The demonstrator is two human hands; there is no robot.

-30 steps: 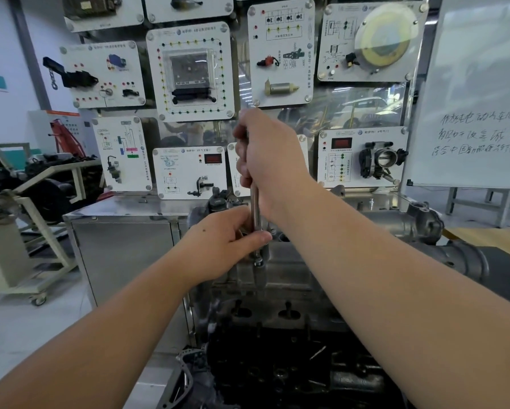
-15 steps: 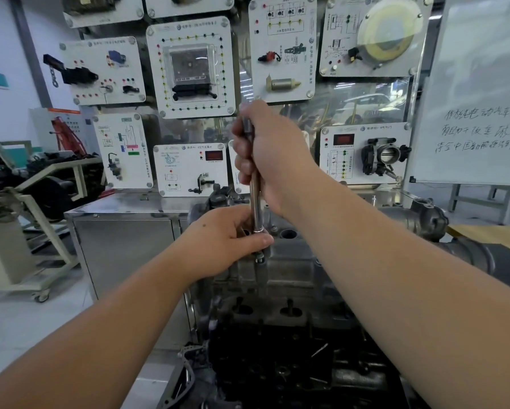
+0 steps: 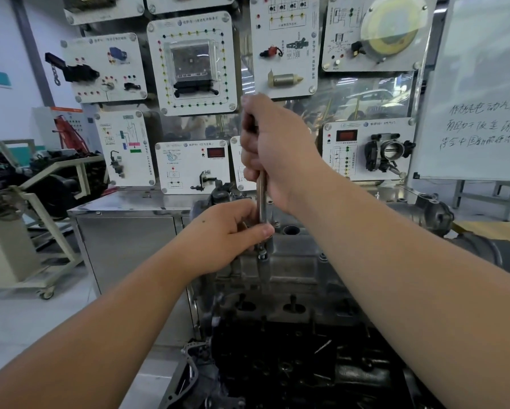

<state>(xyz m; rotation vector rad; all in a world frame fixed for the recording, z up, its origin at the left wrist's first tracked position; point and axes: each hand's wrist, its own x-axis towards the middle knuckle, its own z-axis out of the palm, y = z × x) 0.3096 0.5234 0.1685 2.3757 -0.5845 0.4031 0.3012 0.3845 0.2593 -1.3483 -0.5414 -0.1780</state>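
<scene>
A long metal wrench stands nearly upright over a grey engine block at the centre. My right hand grips the wrench's upper handle in a fist. My left hand pinches the lower end of the shaft, thumb across it, just above the socket that sits on the top of the block. The wrench's top end is hidden inside my right fist.
Behind the engine stands a board of white training panels with mounted car parts. A steel cabinet is at the left, a wheeled engine stand further left, and a whiteboard at the right. Dark engine parts lie below.
Both hands keep their hold on the wrench. My right hand and the wrench's upper end have shifted slightly upward in view; the left hand stays at the socket end.
</scene>
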